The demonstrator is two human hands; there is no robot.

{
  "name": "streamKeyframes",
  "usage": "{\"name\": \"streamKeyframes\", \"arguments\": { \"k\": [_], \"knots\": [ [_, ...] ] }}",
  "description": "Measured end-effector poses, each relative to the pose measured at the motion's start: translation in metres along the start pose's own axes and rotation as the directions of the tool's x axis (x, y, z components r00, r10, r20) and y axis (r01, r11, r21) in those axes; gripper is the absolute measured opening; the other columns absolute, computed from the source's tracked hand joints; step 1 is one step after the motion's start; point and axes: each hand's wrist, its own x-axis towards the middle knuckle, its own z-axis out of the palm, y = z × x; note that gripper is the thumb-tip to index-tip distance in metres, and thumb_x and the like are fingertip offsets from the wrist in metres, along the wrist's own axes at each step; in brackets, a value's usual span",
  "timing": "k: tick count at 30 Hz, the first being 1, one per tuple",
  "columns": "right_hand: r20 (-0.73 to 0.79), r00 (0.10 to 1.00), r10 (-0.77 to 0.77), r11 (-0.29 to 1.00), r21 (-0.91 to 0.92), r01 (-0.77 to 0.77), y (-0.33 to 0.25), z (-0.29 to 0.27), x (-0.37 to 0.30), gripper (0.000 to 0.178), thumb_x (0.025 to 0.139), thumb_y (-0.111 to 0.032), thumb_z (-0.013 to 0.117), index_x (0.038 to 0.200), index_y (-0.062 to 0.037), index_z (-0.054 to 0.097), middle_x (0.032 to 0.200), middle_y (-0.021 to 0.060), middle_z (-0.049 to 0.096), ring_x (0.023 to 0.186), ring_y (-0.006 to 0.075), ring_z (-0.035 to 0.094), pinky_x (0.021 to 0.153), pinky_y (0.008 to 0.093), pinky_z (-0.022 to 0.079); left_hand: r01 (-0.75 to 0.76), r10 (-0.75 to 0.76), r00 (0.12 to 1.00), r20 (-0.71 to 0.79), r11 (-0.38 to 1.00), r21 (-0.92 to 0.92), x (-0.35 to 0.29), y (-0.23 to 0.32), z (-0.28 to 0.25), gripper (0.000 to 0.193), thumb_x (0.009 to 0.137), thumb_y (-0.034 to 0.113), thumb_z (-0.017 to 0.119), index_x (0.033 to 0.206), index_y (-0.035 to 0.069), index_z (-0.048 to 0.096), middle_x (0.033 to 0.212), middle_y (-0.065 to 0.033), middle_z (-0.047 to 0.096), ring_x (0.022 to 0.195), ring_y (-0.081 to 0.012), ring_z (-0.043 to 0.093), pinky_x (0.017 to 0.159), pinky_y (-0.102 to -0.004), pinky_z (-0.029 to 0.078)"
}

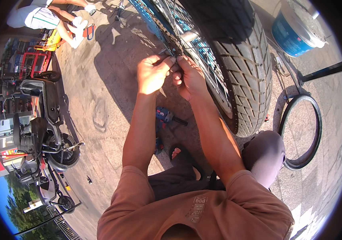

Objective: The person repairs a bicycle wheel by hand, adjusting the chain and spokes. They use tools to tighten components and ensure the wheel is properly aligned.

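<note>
Both my hands meet beside the spoked wheel, fingertips nearly touching at the dark chain point(163, 30). My left hand point(151, 76) is closed in a pinch at the chain's lower end. From the other side, my right hand point(192, 79) pinches at the same spot, its knuckles close to the spokes. The fingers cover the exact link, and I cannot make out any small part between them. Just right of my right hand rises the wide treaded tire point(245, 68). A blue and black cordless power tool point(163, 115) lies on the ground below my hands.
A blue and white bucket point(289, 36) stands at the far right. A loose black tire point(319, 128) lies to the right, near my knee point(264, 154). Parked motorbikes point(43, 116) line the left. At the far left, another person's legs point(65, 30) show beside a red-framed item point(89, 32).
</note>
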Motion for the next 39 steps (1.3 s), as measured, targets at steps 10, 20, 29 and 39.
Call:
{"name": "streamKeyframes", "arguments": {
  "k": [10,20,29,39],
  "knots": [
    [0.05,0.994,0.092,0.992,0.084,-0.096,-0.002,-0.011,0.013,0.011,0.097,-0.018,0.057,0.089,-0.0109,0.053,0.065,-0.0025,0.051,0.051,0.0029,0.047,0.04,0.0171,0.034,-0.075,0.075,0.996,-0.053,0.997,0.015,-0.003,-0.006,0.005,0.012,0.085,0.004,0.069,0.093,-0.006,0.07,0.076,-0.0024,0.067,0.063,-0.0042,0.056,0.055,-0.0195,0.045],
    [-0.012,0.993,0.117,0.988,0.106,-0.115,-0.001,-0.01,0.011,0.012,0.096,-0.02,0.057,0.087,-0.0121,0.054,0.064,-0.0003,0.056,0.049,0.0037,0.049,0.04,0.0176,0.036,-0.006,-0.001,0.998,-0.062,0.995,-0.102,-0.003,-0.007,0.007,0.016,0.085,0.003,0.069,0.098,-0.004,0.07,0.076,-0.0024,0.066,0.063,-0.0056,0.057,0.055,-0.0197,0.046],
    [-0.021,0.998,0.057,0.998,0.016,-0.057,-0.001,-0.009,0.012,0.009,0.096,-0.018,0.056,0.089,-0.013,0.053,0.062,-0.0006,0.054,0.047,0.0063,0.048,0.039,0.019,0.036,-0.149,0.143,0.986,-0.09,0.987,-0.054,-0.006,-0.01,0.011,0.013,0.086,0.004,0.068,0.095,-0.005,0.07,0.074,-0.004,0.067,0.063,-0.0064,0.058,0.054,-0.0212,0.047],
    [-0.037,0.998,0.05,0.999,0.017,-0.049,0.002,-0.014,0.016,0.007,0.097,-0.016,0.052,0.09,-0.0124,0.051,0.062,-0.0002,0.053,0.047,0.0076,0.046,0.04,0.0205,0.035,-0.408,0.424,0.902,-0.087,0.9,0.154,-0.01,-0.013,0.011,0.008,0.086,0.003,0.068,0.085,-0.005,0.068,0.073,-0.0047,0.068,0.06,-0.0064,0.058,0.052,-0.0227,0.049]
  ]
}}
